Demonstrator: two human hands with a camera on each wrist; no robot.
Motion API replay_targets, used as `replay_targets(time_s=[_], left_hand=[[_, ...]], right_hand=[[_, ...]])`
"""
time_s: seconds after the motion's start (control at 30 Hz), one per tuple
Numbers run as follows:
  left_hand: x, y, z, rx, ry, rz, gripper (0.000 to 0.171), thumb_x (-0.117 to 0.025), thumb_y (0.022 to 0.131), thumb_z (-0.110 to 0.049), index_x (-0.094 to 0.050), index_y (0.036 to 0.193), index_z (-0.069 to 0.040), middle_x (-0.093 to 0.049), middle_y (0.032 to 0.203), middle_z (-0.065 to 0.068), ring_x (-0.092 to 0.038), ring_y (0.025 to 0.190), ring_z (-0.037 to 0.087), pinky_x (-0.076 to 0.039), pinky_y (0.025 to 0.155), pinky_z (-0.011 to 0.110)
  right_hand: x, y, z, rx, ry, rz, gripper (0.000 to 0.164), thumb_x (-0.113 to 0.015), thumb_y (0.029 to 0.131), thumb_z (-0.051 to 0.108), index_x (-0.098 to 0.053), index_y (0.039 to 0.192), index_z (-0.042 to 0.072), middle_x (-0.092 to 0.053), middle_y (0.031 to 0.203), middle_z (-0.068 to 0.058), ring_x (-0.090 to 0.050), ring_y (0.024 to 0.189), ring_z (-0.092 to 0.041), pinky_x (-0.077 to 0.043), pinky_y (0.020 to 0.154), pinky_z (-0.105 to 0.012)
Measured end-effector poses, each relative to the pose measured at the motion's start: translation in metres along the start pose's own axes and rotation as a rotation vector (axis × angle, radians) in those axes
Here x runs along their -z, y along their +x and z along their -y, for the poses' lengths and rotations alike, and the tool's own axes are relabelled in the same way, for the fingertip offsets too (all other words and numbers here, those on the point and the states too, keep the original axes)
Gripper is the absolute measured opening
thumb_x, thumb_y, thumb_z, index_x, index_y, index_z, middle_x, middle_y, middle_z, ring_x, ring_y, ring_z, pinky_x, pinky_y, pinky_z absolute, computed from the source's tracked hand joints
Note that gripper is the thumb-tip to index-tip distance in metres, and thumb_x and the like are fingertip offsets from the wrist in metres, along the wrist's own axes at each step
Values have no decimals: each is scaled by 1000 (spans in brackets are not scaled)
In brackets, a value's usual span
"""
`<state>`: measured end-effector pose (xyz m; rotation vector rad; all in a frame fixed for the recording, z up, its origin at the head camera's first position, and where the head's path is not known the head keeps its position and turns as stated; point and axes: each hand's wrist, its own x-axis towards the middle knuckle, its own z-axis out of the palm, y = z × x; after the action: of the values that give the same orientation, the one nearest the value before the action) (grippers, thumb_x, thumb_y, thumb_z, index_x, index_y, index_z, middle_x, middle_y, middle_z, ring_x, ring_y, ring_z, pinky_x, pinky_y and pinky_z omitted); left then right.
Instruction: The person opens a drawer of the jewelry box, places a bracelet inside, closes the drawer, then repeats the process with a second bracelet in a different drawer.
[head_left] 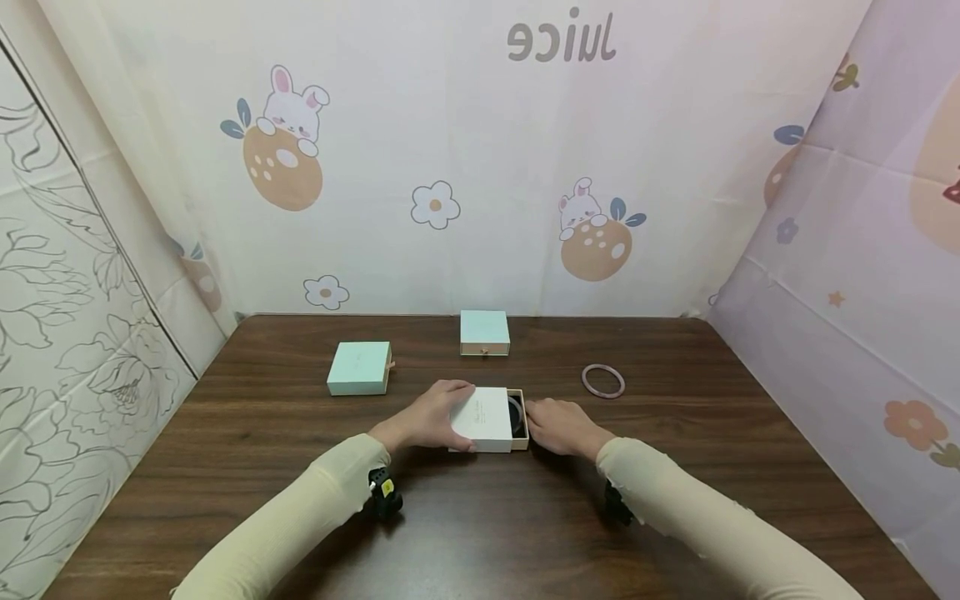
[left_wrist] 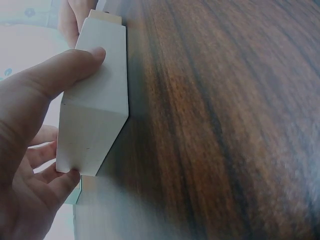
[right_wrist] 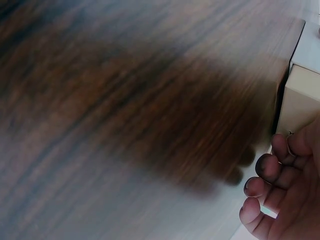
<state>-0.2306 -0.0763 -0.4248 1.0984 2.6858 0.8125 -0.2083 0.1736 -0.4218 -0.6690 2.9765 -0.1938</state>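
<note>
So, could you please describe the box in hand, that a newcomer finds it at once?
On the dark wooden table, look between the left hand and the right hand. There lies a flat box with its drawer partly out. Unlike the two closed mint-green boxes farther back, it is white.

Back curtain [head_left: 495,142]: "Juice" in grey letters, mirror-reversed. White box [head_left: 489,417]: fine print, too small to read.
</note>
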Motion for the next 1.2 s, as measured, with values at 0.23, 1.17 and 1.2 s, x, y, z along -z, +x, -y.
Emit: replay_targets(time_s=[0.23,1.17,1.2], left_hand=[[-1,0,0,11,2,2,95,-83,71,-39,-39,143,4,-40,142,15,-34,130,28,-34,103,41],[-2,1,2,17,7,7,96,-83,71,-40,-38,143,3,-39,144,16,-33,132,28,-34,103,41],[-2,1,2,16,6,5,95,-83,71,-41,-39,143,3,-39,143,16,-33,131,29,-35,103,41]], right_hand=[[0,1,2,-9,-1,4,23,-46,98,19,-60,83,9,-61,74,-6,-64,74,-26,-50,65,-46],[-2,7,7,-13,-10,34,22,-45,98,18,-62,88,8,-62,78,-8,-64,78,-25,-50,67,-45],[-2,7,7,-13,-14,34,23,-44,98,18,-62,88,8,-63,79,-8,-64,78,-25,-50,67,-45]])
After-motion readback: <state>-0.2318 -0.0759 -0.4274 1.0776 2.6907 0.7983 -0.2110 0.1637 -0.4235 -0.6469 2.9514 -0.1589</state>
